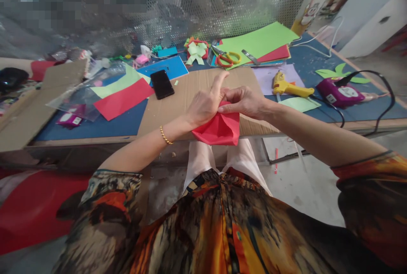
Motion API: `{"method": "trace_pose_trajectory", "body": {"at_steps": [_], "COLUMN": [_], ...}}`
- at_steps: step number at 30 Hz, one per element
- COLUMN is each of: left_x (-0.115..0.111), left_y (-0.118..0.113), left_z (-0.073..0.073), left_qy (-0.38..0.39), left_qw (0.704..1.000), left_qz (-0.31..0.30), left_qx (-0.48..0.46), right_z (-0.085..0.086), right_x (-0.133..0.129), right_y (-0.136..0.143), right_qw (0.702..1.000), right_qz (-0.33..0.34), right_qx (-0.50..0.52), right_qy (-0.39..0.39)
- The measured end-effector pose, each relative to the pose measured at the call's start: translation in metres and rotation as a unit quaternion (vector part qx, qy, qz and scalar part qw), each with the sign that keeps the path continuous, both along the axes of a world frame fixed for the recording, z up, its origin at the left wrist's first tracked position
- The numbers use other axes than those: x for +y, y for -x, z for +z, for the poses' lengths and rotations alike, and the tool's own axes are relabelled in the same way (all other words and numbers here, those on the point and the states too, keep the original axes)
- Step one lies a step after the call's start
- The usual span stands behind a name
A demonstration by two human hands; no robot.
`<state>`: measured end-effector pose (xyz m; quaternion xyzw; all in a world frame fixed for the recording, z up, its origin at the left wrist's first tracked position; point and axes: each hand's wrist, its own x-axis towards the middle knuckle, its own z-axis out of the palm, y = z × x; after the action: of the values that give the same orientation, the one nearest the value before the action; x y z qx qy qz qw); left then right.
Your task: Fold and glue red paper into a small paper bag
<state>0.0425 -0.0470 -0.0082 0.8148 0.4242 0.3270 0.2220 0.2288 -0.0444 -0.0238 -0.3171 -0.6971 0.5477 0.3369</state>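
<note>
A folded piece of red paper hangs between my two hands at the front edge of the cardboard sheet. My left hand grips its upper left part, with one finger stretched up and away. On the other side, my right hand pinches the top of the paper between thumb and fingers. Both hands meet at the paper's gathered top. Part of the paper's upper edge is hidden behind the fingers.
A black phone and red sheet lie left. Scissors, green paper and a metal clip are behind. A yellow glue gun and purple box with a black cable sit right.
</note>
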Motion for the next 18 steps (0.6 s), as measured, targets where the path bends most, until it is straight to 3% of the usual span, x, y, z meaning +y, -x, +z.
{"method": "trace_pose_trajectory", "body": {"at_steps": [4, 8, 13, 18], "left_x": [0.003, -0.003, -0.02, -0.031], "left_y": [0.006, 0.028, 0.05, 0.037], "left_z": [0.006, 0.013, 0.004, -0.002], "left_qy": [-0.013, 0.113, 0.339, 0.501], "left_qw": [0.994, 0.974, 0.901, 0.811], "left_qz": [-0.026, -0.033, -0.118, -0.124], "left_qx": [-0.106, -0.193, -0.245, -0.275], "right_z": [0.01, 0.025, 0.033, 0.032], "right_x": [-0.004, -0.009, -0.011, -0.011], "right_y": [-0.003, -0.013, -0.022, -0.023], "right_qw": [0.999, 0.998, 0.998, 0.999], "right_qz": [-0.004, -0.031, -0.041, -0.048], "right_qx": [0.032, 0.026, 0.022, -0.002], "right_qy": [0.041, 0.044, 0.029, 0.008]}}
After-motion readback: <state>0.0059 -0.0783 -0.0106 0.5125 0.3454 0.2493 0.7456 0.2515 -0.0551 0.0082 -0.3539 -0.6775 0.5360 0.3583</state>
